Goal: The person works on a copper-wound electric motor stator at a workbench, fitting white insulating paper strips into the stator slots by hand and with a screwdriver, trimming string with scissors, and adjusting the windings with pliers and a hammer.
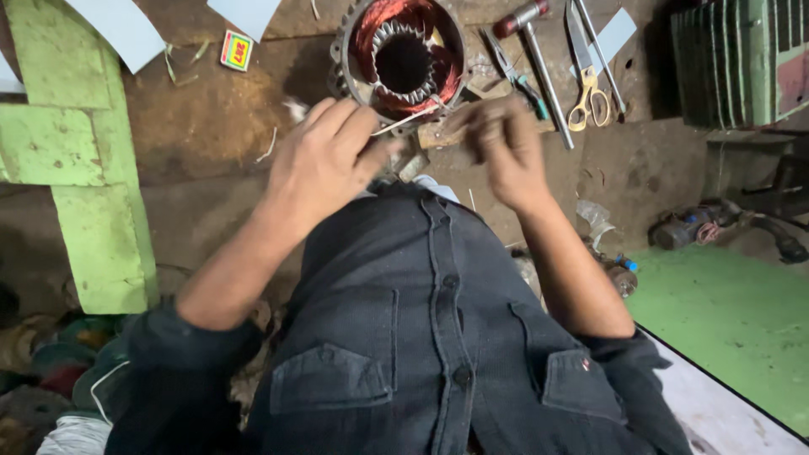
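A motor stator (404, 55) with red copper windings and a toothed core lies on the brown bench beyond my hands. My left hand (329, 156) sits just below it, fingers pinched together at the near end of a thin pale strip (406, 120) that slants up toward the stator's rim. My right hand (501, 147) is blurred. Its curled fingers hover at the stator's lower right, close to the strip's far end; whether it holds anything is unclear. My dark buttoned shirt fills the lower frame.
Yellow-handled scissors (590, 94), a red-handled tool with a metal shaft (539, 59) and pliers (510, 67) lie right of the stator. A green wooden frame (76, 143) stands left, a small red-and-yellow box (237, 49) behind. A green finned casing (742, 59) sits at the top right.
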